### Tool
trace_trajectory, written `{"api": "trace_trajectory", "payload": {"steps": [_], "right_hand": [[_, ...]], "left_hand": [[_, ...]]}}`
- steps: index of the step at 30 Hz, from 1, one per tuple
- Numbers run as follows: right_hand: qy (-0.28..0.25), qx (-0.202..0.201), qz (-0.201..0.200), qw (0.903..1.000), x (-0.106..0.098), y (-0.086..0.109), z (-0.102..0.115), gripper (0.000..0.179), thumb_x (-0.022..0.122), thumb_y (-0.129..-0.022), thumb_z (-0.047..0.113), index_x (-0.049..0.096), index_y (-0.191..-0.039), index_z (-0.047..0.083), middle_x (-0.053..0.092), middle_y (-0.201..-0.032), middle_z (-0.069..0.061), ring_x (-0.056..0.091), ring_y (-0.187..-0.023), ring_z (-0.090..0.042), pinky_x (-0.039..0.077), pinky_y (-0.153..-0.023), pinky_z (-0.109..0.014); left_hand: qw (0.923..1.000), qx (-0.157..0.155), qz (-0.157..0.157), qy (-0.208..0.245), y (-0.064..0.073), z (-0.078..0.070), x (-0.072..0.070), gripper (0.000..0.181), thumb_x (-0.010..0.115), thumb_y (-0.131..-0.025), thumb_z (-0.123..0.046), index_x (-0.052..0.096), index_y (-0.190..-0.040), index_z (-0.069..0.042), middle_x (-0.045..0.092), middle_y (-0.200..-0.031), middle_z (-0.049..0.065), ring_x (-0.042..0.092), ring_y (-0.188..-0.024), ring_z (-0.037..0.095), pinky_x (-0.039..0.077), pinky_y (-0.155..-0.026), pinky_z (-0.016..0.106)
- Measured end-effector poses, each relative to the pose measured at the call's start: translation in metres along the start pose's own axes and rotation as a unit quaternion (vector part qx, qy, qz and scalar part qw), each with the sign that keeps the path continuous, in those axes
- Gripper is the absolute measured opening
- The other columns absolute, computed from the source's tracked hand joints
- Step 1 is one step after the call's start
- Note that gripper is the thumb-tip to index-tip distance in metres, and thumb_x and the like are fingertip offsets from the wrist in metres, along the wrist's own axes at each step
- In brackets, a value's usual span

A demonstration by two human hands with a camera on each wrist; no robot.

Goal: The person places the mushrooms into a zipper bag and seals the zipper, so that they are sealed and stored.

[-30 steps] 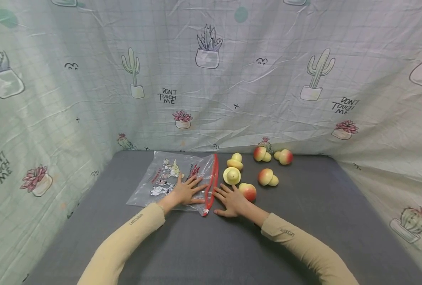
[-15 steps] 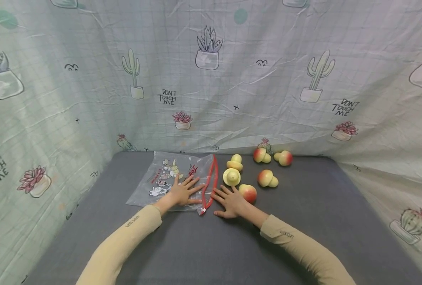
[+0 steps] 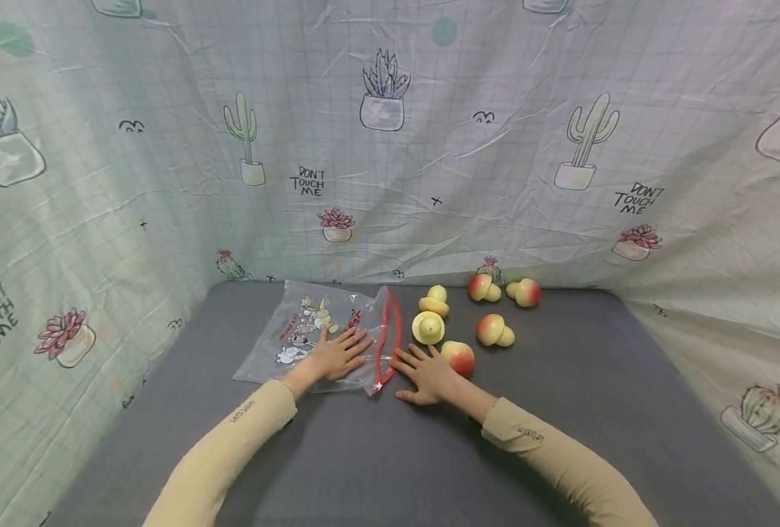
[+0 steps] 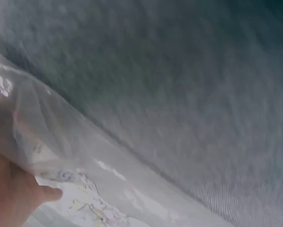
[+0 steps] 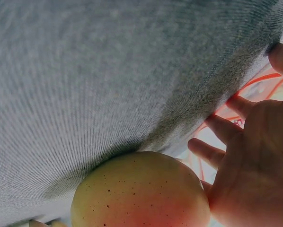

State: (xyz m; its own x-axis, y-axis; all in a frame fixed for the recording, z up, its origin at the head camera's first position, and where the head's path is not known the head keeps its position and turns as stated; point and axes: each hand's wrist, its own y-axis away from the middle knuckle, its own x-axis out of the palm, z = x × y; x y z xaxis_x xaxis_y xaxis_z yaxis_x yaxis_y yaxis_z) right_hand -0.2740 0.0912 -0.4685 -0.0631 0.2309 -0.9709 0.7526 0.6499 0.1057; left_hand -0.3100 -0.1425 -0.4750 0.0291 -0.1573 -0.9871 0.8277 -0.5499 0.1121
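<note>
A clear plastic zip bag [image 3: 274, 333] with printed cartoon figures lies flat on the left of the table. Its red zip edge [image 3: 398, 322] faces right, and the two red strips bow apart. My left hand [image 3: 329, 357] rests on the bag's printed side with its fingers spread. Fingers also spread, my right hand [image 3: 431, 375] lies on the table with its fingertips at the red edge. Right beside it is a red-and-yellow mushroom-shaped piece [image 3: 458, 357], which bulges large and speckled beside the palm [image 5: 141, 194] in the right wrist view.
Two yellow mushroom-shaped pieces [image 3: 428, 327] lie just right of the bag. Several red-and-yellow ones, including a nearer piece [image 3: 494, 330], lie farther right. A patterned cloth [image 3: 442, 241] hangs behind the dark grey table [image 3: 376, 461].
My left hand has slid slightly left across the bag, and the red zip edge has shifted left with its strips bowing wider apart. The right hand has stayed nearly still.
</note>
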Motion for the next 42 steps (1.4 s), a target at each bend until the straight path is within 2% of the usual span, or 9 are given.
{"api": "trace_trajectory", "payload": {"steps": [7,21,28,33,38,42], "right_hand": [[-0.005,0.002,0.007,1.0,0.0,0.001,-0.001,0.065,0.036,-0.084,0.061,0.029,-0.139,0.027,0.027,-0.147,0.004,0.027,-0.135,-0.025,0.027,-0.104,-0.051],[-0.018,-0.004,0.001,0.9998,-0.003,0.004,0.0,0.064,0.037,-0.085,0.06,0.03,-0.139,0.025,0.028,-0.146,0.003,0.028,-0.134,-0.027,0.028,-0.103,-0.052],[-0.019,-0.002,0.0,0.9998,-0.004,0.003,0.001,0.065,0.038,-0.084,0.059,0.031,-0.138,0.025,0.029,-0.146,0.003,0.029,-0.133,-0.027,0.028,-0.102,-0.052],[-0.007,0.006,0.021,0.9997,-0.007,0.001,0.002,0.066,0.038,-0.083,0.061,0.03,-0.139,0.027,0.028,-0.146,0.005,0.026,-0.135,-0.025,0.026,-0.104,-0.051],[0.0,0.019,0.03,0.9994,-0.008,-0.003,0.001,0.064,0.035,-0.084,0.062,0.031,-0.138,0.028,0.027,-0.147,0.007,0.024,-0.136,-0.024,0.025,-0.105,-0.05],[-0.004,0.026,0.018,0.9995,-0.006,-0.005,0.002,0.061,0.033,-0.086,0.06,0.034,-0.137,0.027,0.03,-0.145,0.006,0.026,-0.135,-0.024,0.025,-0.105,-0.05]], "left_hand": [[0.9992,0.001,-0.008,-0.04,0.001,0.005,-0.002,0.053,0.028,-0.092,-0.051,0.027,-0.14,-0.029,0.025,-0.148,-0.004,0.02,-0.138,0.02,0.011,-0.103,0.063],[0.9976,-0.025,0.029,-0.057,0.004,0.007,-0.006,0.055,0.025,-0.09,-0.055,0.021,-0.141,-0.033,0.019,-0.149,-0.006,0.016,-0.139,0.018,0.01,-0.103,0.063],[0.9989,-0.025,0.031,-0.026,0.008,0.013,-0.008,0.054,0.028,-0.091,-0.054,0.024,-0.14,-0.031,0.021,-0.149,-0.004,0.019,-0.138,0.02,0.011,-0.102,0.065],[0.9987,-0.035,0.032,-0.016,0.013,0.017,-0.002,0.054,0.026,-0.092,-0.052,0.021,-0.141,-0.031,0.02,-0.149,-0.003,0.018,-0.138,0.02,0.01,-0.102,0.065],[0.9989,-0.039,0.024,-0.012,0.019,0.015,-0.002,0.054,0.027,-0.092,-0.051,0.023,-0.141,-0.028,0.023,-0.148,-0.001,0.02,-0.137,0.023,0.01,-0.102,0.065],[0.9991,-0.039,0.017,-0.001,0.023,0.012,-0.004,0.054,0.028,-0.092,-0.05,0.026,-0.14,-0.025,0.024,-0.148,0.002,0.021,-0.137,0.025,0.009,-0.101,0.067]]}}
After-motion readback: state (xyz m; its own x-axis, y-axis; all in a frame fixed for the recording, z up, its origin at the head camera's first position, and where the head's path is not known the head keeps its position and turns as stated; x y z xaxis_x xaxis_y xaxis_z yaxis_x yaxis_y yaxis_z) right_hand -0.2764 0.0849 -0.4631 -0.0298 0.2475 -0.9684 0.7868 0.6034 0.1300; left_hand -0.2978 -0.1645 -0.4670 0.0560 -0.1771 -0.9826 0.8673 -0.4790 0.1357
